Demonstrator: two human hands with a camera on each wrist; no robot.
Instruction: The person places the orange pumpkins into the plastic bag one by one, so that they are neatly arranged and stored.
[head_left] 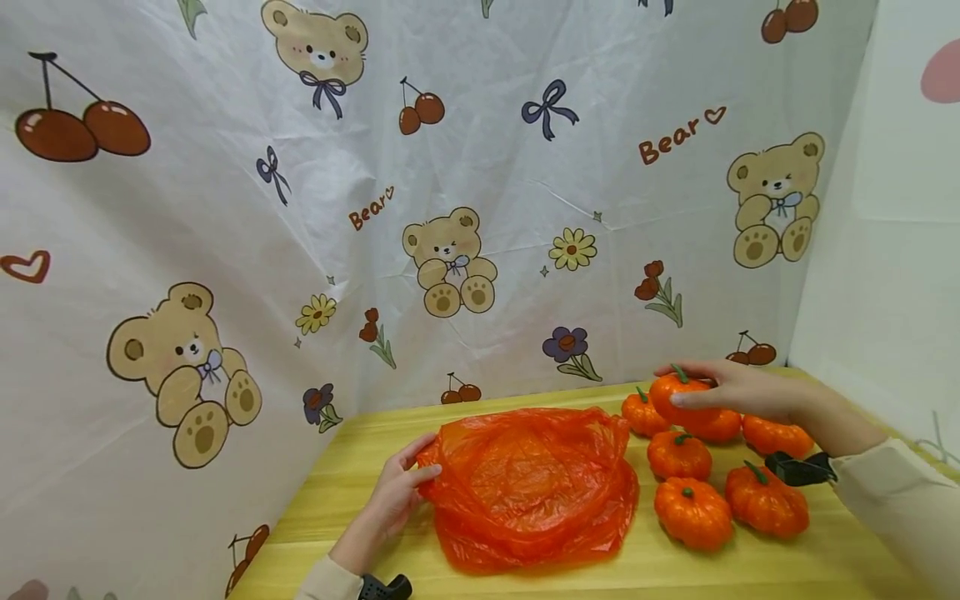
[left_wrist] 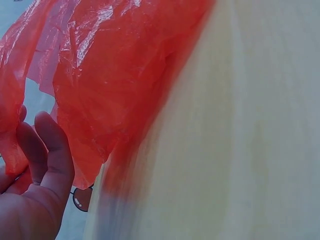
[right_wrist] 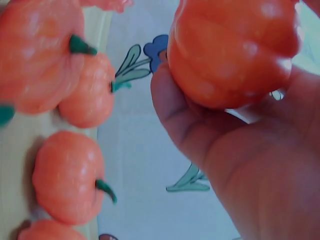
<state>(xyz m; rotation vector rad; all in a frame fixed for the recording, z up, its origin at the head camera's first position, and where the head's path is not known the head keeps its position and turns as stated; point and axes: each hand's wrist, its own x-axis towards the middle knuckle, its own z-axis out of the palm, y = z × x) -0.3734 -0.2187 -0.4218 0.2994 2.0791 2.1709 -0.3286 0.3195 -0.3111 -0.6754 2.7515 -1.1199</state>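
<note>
Pale sheeting printed with teddy bears and flowers (head_left: 487, 167) hangs behind the table of yellowish, wood-grained boards (head_left: 337, 479). From the head view, the crumpled, translucent orange-red plastic bag (head_left: 528, 483) lies on the tabletop, its mouth spread. At its left edge, the left hand (head_left: 397, 487) pinches the film between thumb and fingers. Over to the right of the bag, the right hand (head_left: 753, 387) grips a glossy, ribbed orange pumpkin with a green stem (head_left: 666, 398), thumb on its near side. Six other small orange pumpkins (head_left: 692, 512) lie to the right of the bag, below and around that hand.

From the left wrist view, the left thumb and fingers are bent at the bag's edge; exactly how much film they pinch is hard to tell.

From the right wrist view, the gripped pumpkin appears apart from the others, with fingers curled about it; its top is cut off.

Picking up one pumpkin while the bag is steadied seems to be the step in hand. If the bag is to receive it, the next move calls for a leftward carry with the bag's mouth held wide.
</note>
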